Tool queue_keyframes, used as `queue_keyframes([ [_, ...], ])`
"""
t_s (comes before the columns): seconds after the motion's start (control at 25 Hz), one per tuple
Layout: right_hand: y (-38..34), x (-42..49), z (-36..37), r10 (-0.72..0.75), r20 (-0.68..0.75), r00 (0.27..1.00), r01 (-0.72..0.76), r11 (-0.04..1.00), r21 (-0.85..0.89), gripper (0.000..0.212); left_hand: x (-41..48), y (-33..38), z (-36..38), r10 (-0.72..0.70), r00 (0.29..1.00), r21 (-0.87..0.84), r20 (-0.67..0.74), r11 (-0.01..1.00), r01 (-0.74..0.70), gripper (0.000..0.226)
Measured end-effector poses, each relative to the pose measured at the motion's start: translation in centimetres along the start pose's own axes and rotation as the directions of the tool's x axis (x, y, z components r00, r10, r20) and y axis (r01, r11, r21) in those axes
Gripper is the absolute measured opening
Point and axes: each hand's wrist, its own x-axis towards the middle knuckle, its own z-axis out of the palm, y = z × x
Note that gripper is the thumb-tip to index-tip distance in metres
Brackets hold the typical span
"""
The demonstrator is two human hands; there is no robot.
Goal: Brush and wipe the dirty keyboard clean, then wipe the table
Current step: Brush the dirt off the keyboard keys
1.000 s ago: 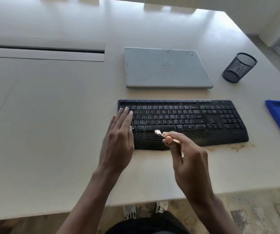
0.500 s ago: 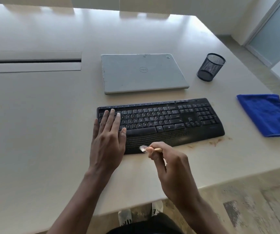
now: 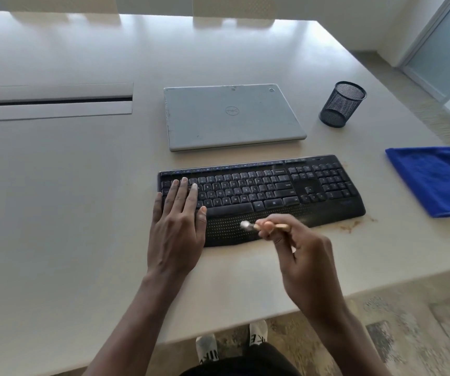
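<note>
On the table (image 3: 83, 213), the left hand (image 3: 176, 229) lies flat on the keyboard (image 3: 313, 191), the right hand (image 3: 302, 256) grips the brush (image 3: 248, 226), and the cloth (image 3: 432, 180) waits for wiping.

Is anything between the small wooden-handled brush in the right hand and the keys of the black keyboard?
Only partly. The left hand lies flat on the left end of the black keyboard, covering those keys. Between the small wooden-handled brush, pinched by the right hand, and the other keys nothing visible stands.

Closed grey laptop (image 3: 232, 115), black mesh pen cup (image 3: 342, 104) near it
</note>
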Motion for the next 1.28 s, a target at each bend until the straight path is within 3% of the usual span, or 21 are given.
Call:
queue_keyframes([
  [0.08, 0.5, 0.4, -0.1, -0.024, -0.065, 0.998, 0.018, 0.996, -0.082, 0.020, -0.1, 0.0, 0.0, 0.001, 1.000, 0.004, -0.001, 1.000, -0.001, 0.057],
  [0.16, 0.4, -0.3, 0.3, -0.036, 0.003, 0.999, 0.036, 0.993, -0.116, 0.021, -0.1, 0.0, 0.0, 0.004, 1.000, 0.012, -0.005, 1.000, -0.004, 0.058],
  [0.28, 0.1, -0.6, -0.7, -0.012, 0.122, 0.992, 0.014, 1.000, -0.015, 0.015, -0.1, 0.1, 0.0, 0.006, 1.000, 0.026, -0.009, 1.000, -0.006, 0.058],
  [0.48, 2.2, 1.5, -2.7, 0.020, -0.080, 0.997, -0.029, 0.993, -0.117, 0.020, -0.2, 0.1, 0.0, 0.004, 1.000, 0.029, -0.003, 1.000, -0.004, 0.057],
  [0.56, 2.2, 0.6, -2.6, 0.019, 0.003, 1.000, -0.019, 0.991, -0.130, 0.017, -0.2, 0.0, -0.1, 0.005, 1.000, 0.031, -0.002, 0.999, -0.005, 0.057],
  [0.68, 1.8, 0.1, -3.8, 0.061, 0.136, 0.989, -0.059, 0.998, -0.014, 0.017, -0.1, 0.0, 0.0, 0.006, 1.000, 0.028, -0.002, 1.000, -0.006, 0.057],
  [0.8, 3.1, 1.9, -5.0, 0.062, -0.059, 0.996, -0.066, 0.996, -0.062, 0.021, -0.2, 0.0, 0.1, 0.005, 1.000, 0.030, -0.001, 1.000, -0.005, 0.057],
  [0.88, 3.3, 2.0, -5.0, 0.051, -0.103, 0.993, -0.065, 0.988, -0.143, 0.018, -0.2, 0.0, 0.0, 0.007, 1.000, 0.028, -0.001, 1.000, -0.007, 0.057],
  [0.96, 3.0, 0.8, -4.5, 0.053, 0.003, 0.999, -0.052, 0.985, -0.163, 0.016, -0.2, 0.0, 0.0, 0.009, 1.000, 0.029, -0.001, 1.000, -0.009, 0.057],
  [1.04, 2.1, -0.1, -5.0, 0.094, 0.146, 0.985, -0.086, 0.995, -0.057, 0.013, -0.2, 0.0, 0.0, 0.007, 1.000, 0.028, -0.002, 1.000, -0.007, 0.057],
  [1.08, 2.2, 0.0, -5.7, 0.103, 0.145, 0.984, -0.102, 0.995, -0.012, 0.016, -0.2, 0.1, 0.0, 0.007, 1.000, 0.027, -0.003, 1.000, -0.007, 0.057],
  [1.2, 4.1, 1.9, -7.5, 0.104, -0.134, 0.985, -0.117, 0.989, -0.091, 0.022, -0.2, 0.0, 0.0, 0.006, 1.000, 0.032, -0.001, 0.999, -0.006, 0.056],
  [1.28, 4.7, 1.9, -7.3, 0.089, -0.182, 0.979, -0.123, 0.975, -0.187, 0.019, -0.2, 0.0, 0.0, 0.008, 1.000, 0.030, 0.000, 1.000, -0.008, 0.056],
])
